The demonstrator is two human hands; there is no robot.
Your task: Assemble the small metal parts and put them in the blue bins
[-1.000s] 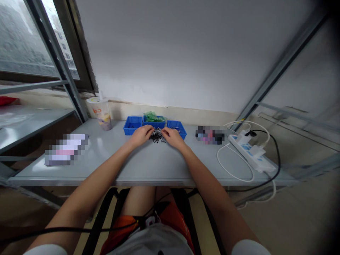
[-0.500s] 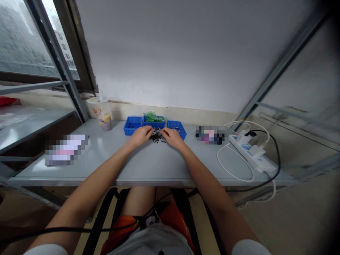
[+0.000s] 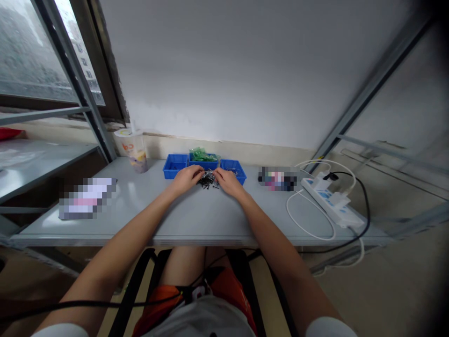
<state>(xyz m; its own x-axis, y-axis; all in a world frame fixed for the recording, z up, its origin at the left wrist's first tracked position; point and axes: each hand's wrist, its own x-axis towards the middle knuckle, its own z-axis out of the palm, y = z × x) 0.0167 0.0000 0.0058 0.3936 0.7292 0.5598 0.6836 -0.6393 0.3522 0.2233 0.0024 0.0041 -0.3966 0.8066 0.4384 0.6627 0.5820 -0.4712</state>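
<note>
Between my hands lies a pile of thin black and silver pieces point(image 3: 208, 180) that look like screws. My left hand point(image 3: 189, 176) rests at the pile's left side, thumb and fingers drawn together at its edge. On the opposite side, my right hand point(image 3: 225, 179) has its fingertips pinched at the pile. Whatever either pinch holds is too small to make out. Just behind the hands stand three blue bins: a left bin point(image 3: 169, 175), a middle bin point(image 3: 203, 164) with green plastic packets point(image 3: 199, 154), and a right bin point(image 3: 241, 174) with thin silver pieces, partly covered by my right hand.
A clear drink cup point(image 3: 135, 152) with a straw stands at the back left. A blurred-out phone-like object point(image 3: 87, 199) lies at the left. To the right are another blurred item point(image 3: 277, 179) and a white power strip point(image 3: 333, 203) with plugs and looping cables.
Both hands stay almost where they were at the pile, with only slight finger movement. A loose piece now shows at the pile's lower right edge.
</note>
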